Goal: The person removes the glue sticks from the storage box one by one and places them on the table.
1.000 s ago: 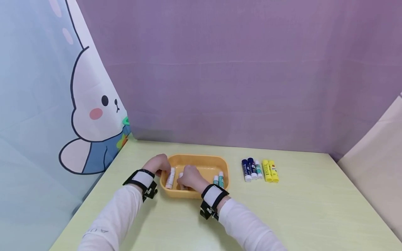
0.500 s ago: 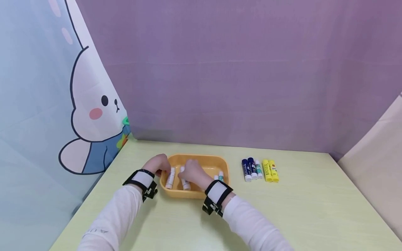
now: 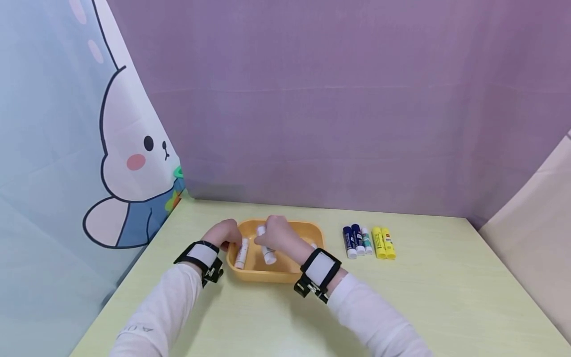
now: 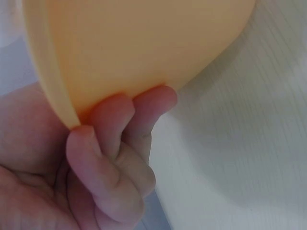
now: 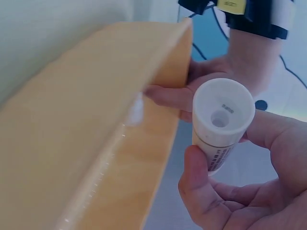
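Observation:
My left hand [image 3: 223,233] grips the left end of an orange-yellow plastic tray [image 3: 263,277]. In the left wrist view its curled fingertips [image 4: 112,112] press the outer wall just below the rim. Between thumb and fingers, my right hand [image 3: 282,235] holds a white glue stick [image 3: 268,254] tilted above the tray floor. Its round, hollow white end [image 5: 223,108] faces the camera in the right wrist view, with small print on the side. Another white glue stick [image 3: 242,254] lies inside the tray beside my left hand. My right forearm mostly hides the tray's right end, where a white cap [image 3: 314,245] peeks out.
Right of the tray, glue sticks lie in a row on the pale green table [image 3: 428,287]: two dark blue [image 3: 350,243], one teal and white [image 3: 367,241], then two yellow [image 3: 383,243]. A purple cloth [image 3: 321,109] hangs behind the table.
My right hand has lifted the white glue stick off the tray floor and moved slightly right and toward the back. My left hand has stayed on the tray's end.

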